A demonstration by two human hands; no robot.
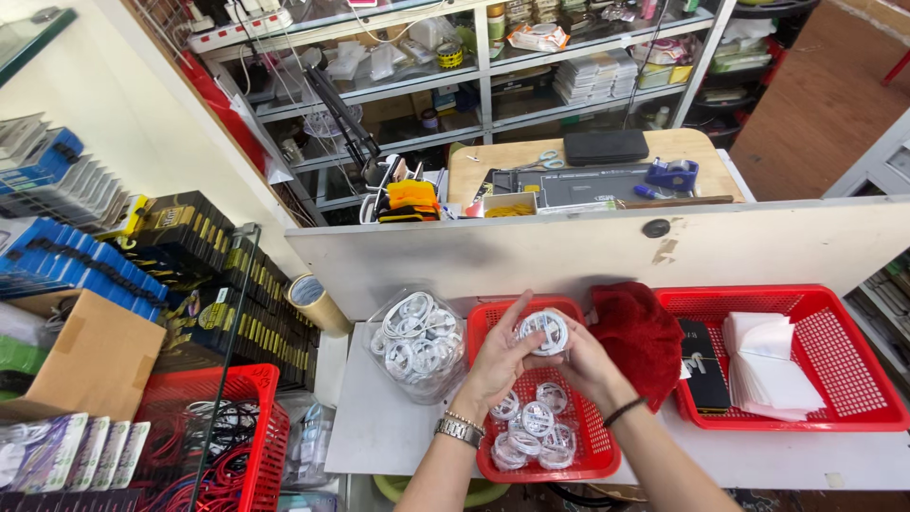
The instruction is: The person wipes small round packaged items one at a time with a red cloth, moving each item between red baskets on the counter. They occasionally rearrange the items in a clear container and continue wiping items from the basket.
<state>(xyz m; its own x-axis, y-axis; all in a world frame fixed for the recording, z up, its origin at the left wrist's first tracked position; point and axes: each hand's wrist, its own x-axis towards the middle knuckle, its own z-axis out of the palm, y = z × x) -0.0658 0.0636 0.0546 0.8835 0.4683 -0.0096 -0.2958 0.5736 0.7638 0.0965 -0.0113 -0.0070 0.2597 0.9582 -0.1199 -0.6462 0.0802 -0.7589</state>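
Observation:
Both my hands meet over a small red basket (595, 446) on the white table. My left hand (495, 365) and my right hand (580, 358) together hold one coiled white cable (543, 332) between the fingertips. Under them, several more coiled white cables (534, 427) lie in that basket. Just left of it, a clear plastic bag (419, 343) bulges with more white cable coils. A metal watch sits on my left wrist and a dark band on my right.
A dark red cloth (640, 332) lies to the right. A large red basket (867, 379) beyond it holds white sleeves (770, 365) and a black box (701, 365). A tape roll (308, 292), stacked boxes and a red crate (256, 436) of cables stand left. A white partition (569, 248) rises behind.

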